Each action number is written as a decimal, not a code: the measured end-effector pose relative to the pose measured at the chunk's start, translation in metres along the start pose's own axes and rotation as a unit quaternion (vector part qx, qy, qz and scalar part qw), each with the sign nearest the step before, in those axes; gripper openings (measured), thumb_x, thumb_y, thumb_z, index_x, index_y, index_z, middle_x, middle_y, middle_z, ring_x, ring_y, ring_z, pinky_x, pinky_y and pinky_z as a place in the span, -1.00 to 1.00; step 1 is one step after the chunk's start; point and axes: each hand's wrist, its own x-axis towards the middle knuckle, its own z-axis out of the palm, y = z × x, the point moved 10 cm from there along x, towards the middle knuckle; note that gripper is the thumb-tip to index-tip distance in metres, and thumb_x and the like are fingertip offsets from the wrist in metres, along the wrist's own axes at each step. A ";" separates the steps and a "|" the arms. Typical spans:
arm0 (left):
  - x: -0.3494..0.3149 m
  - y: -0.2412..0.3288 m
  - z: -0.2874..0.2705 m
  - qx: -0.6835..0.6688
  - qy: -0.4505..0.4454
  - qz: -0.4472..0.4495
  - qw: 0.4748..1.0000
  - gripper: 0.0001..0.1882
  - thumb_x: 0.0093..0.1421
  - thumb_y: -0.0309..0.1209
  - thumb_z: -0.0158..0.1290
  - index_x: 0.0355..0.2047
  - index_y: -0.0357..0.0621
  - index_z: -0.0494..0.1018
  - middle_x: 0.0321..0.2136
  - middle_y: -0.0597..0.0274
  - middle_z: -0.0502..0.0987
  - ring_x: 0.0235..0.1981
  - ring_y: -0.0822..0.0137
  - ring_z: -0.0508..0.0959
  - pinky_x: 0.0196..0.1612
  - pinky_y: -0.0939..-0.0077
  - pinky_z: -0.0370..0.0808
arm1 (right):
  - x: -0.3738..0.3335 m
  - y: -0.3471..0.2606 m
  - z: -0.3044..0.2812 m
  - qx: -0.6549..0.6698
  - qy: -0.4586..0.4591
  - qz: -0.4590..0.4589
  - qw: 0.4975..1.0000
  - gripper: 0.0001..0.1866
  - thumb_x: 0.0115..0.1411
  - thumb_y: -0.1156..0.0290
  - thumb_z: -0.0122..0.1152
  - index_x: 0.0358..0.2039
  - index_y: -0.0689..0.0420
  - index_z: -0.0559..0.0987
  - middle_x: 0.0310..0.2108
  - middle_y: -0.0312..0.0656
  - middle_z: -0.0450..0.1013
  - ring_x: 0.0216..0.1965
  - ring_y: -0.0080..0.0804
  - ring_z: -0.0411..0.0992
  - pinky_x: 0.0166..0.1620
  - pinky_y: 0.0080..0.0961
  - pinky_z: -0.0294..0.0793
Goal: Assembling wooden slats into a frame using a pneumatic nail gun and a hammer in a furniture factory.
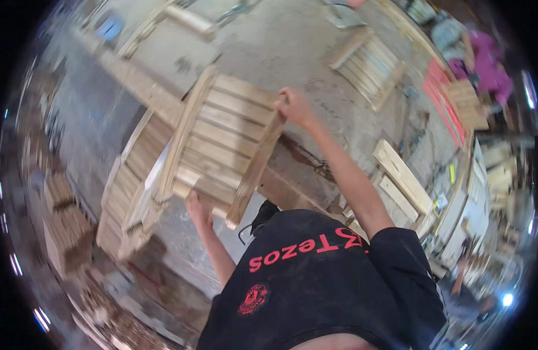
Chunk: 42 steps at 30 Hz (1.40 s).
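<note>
Pale tan wooden panel [222, 137], dark-striped

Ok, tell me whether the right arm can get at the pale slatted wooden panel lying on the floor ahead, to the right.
Probably not now: the right grip is busy holding the pale slatted wooden frame in front, and the floor panel lies well beyond it.

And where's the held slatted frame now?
The frame is left of centre in the head view, left hand at its lower edge, right hand at its upper right corner.
</note>
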 end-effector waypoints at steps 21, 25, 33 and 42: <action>-0.065 0.083 0.453 0.013 -0.183 0.191 0.964 -0.41 0.24 -0.57 -0.12 0.27 -0.28 0.03 -0.43 0.14 0.51 -0.37 0.34 0.49 -0.15 0.47 0.44 | -0.034 0.414 -0.251 -0.054 0.305 0.372 0.875 -0.23 0.12 -0.01 0.26 0.00 0.51 0.35 -0.14 0.36 0.43 0.02 0.20 0.40 0.10 -0.08 0.38; -0.093 0.023 0.498 0.119 -0.256 0.148 0.948 -0.53 0.23 -0.52 -0.07 0.17 -0.26 0.22 -0.46 0.18 0.53 -0.40 0.40 0.48 -0.18 0.50 0.43 | -0.029 0.434 -0.245 -0.201 0.262 0.442 0.834 -0.03 0.07 -0.14 0.24 0.09 0.59 0.23 0.07 0.40 0.29 0.11 0.20 0.32 0.16 -0.15 0.32; -0.154 0.020 0.538 0.117 -0.371 0.084 0.918 -0.68 0.23 -0.47 -0.05 0.00 -0.23 0.37 -0.40 0.21 0.53 -0.40 0.42 0.51 -0.26 0.56 0.42 | -0.058 0.399 -0.192 0.238 0.411 0.419 0.774 -0.45 -0.07 0.26 0.38 -0.15 0.41 0.48 -0.22 0.08 0.48 -0.18 -0.10 0.48 -0.11 -0.20 0.48; -0.135 -0.057 0.517 0.202 -0.345 0.053 0.915 -0.53 0.33 -0.10 -0.10 0.13 -0.10 0.29 -0.14 0.17 0.51 -0.25 0.34 0.52 -0.23 0.38 0.45 | -0.138 0.200 -0.167 0.653 0.231 0.322 0.645 -0.78 0.04 0.34 0.33 -0.31 0.11 0.55 -0.42 -0.20 0.49 -0.36 -0.38 0.52 -0.33 -0.36 0.55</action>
